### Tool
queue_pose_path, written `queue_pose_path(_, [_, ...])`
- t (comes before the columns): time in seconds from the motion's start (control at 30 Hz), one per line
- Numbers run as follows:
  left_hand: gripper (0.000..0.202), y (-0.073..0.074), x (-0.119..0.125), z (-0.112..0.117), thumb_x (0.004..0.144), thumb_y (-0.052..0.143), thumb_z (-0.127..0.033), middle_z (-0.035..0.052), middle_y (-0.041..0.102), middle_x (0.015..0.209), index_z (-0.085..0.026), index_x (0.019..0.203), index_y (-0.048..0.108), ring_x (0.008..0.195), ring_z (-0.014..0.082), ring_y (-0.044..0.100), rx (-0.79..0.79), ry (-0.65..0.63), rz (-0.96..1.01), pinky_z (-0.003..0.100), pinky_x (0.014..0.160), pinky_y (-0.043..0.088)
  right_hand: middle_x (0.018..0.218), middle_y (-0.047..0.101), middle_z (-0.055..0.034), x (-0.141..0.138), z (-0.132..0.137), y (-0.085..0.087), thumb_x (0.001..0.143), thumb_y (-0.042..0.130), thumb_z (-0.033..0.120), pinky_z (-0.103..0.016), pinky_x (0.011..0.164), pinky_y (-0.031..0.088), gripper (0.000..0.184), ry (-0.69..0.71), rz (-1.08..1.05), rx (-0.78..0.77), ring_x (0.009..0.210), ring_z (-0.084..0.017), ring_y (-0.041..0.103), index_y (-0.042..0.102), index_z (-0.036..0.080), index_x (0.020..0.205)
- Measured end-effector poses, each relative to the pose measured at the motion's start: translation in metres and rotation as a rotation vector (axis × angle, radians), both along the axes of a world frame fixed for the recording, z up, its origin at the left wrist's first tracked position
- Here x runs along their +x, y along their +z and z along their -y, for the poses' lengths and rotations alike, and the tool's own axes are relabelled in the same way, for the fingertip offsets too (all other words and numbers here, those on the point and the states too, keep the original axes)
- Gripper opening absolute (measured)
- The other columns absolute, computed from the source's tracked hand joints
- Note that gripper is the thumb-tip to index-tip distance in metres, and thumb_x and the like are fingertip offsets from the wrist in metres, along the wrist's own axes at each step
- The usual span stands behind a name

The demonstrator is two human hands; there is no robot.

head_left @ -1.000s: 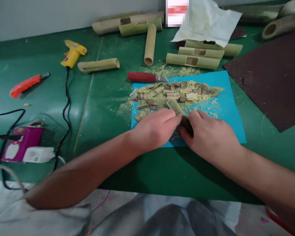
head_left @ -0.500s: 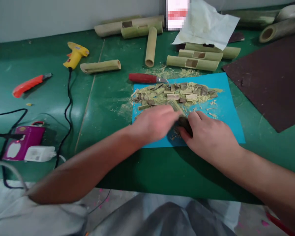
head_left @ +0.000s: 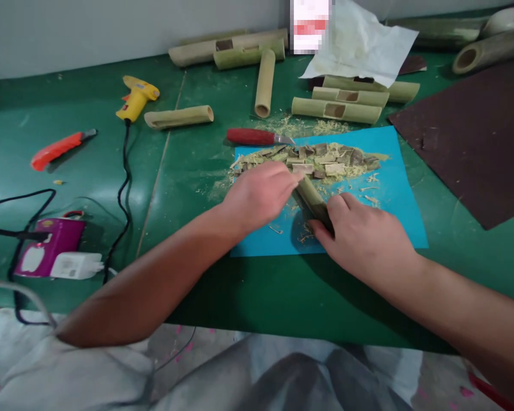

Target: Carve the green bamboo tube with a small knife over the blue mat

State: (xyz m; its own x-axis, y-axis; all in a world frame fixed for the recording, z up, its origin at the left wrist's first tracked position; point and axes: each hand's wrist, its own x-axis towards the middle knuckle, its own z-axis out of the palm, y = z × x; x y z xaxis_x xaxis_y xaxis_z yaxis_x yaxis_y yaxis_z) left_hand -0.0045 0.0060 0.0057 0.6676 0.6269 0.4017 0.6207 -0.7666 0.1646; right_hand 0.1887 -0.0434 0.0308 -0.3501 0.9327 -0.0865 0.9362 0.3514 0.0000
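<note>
Bamboo tube (head_left: pixel 312 197): 1, slanting over the blue sheet (head_left: pixel 381 225), near end in the right hand (head_left: pixel 364 228).
Right hand: fingers and thumb clamped on the tube's near end.
Left hand (head_left: pixel 261 191): fingers bent and drawn together at the tube's far end; whether they grip it cannot be made out.
Chips (head_left: pixel 308 160): 1 heap, with shavings, across the blue sheet's far half.
Knife (head_left: pixel 252 136): 1, red-handled, lying along the blue sheet's far edge.
Tubes (head_left: pixel 370 99): 3, side by side behind the blue sheet, rearmost partly under white paper (head_left: pixel 364 45).
Glue gun (head_left: pixel 137 101): 1, yellow, corded, on the left of the green table (head_left: pixel 197 182).
Cutter (head_left: pixel 60 149): 1, orange-handled, left of the glue gun, nearer the person.
Brown sheet (head_left: pixel 475 142): 1, just beside the blue sheet, on the right.
</note>
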Motion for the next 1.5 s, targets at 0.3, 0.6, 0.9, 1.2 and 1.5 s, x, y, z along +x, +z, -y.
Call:
queue_pose_path(0.3, [0.039,-0.0005,0.0045,0.0035,0.107,0.037,-0.029,0.0066,0.067,0.080,-0.014,0.101,0.072,0.075,0.0165,0.063,-0.064,0.018,0.032,0.028,0.067,0.050,0.081,0.063,-0.0088,-0.0002,-0.0002,0.0014,0.097,0.045,0.036,-0.030,0.049,0.011,0.027,0.006,0.017,-0.009,0.055,-0.014,0.047,0.061,0.015,0.089])
queue_pose_path(0.6, [0.039,-0.0008,0.0011,0.0013,0.107,0.035,-0.028,0.0060,0.067,0.079,-0.014,0.105,0.072,0.074,0.0156,0.062,-0.080,-0.001,-0.008,0.027,0.067,0.050,0.082,0.063,-0.0089,-0.0004,0.0002,0.0018,0.096,0.045,0.034,-0.029,0.050,0.013,0.025,0.013,0.019,-0.002,0.056,-0.015,0.048,0.061,0.016,0.089])
queue_pose_path(0.9, [0.037,-0.0029,0.0004,-0.0006,0.107,0.038,-0.029,0.0072,0.070,0.085,-0.015,0.108,0.071,0.079,0.0166,0.066,-0.079,-0.005,0.059,0.028,0.070,0.053,0.083,0.064,-0.0097,0.0003,0.0008,0.0016,0.096,0.047,0.035,-0.029,0.049,0.013,0.026,0.001,0.026,-0.004,0.056,-0.014,0.049,0.062,0.015,0.090])
queue_pose_path(1.2, [0.037,-0.0041,0.0023,0.0019,0.107,0.037,-0.030,0.0081,0.069,0.085,-0.015,0.112,0.070,0.079,0.0173,0.066,-0.069,0.010,0.042,0.029,0.070,0.052,0.078,0.063,-0.0087,0.0013,0.0015,0.0004,0.098,0.043,0.035,-0.029,0.048,0.010,0.032,0.026,0.056,0.046,0.050,-0.012,0.043,0.063,0.014,0.086])
queue_pose_path(1.5, [0.035,-0.0060,0.0025,0.0022,0.107,0.039,-0.028,0.0061,0.068,0.083,-0.013,0.111,0.070,0.077,0.0156,0.065,0.009,0.031,0.052,0.026,0.069,0.051,0.076,0.063,-0.0082,-0.0002,0.0024,0.0000,0.097,0.044,0.034,-0.030,0.048,0.008,0.031,0.019,0.088,0.067,0.048,-0.010,0.037,0.063,0.014,0.083])
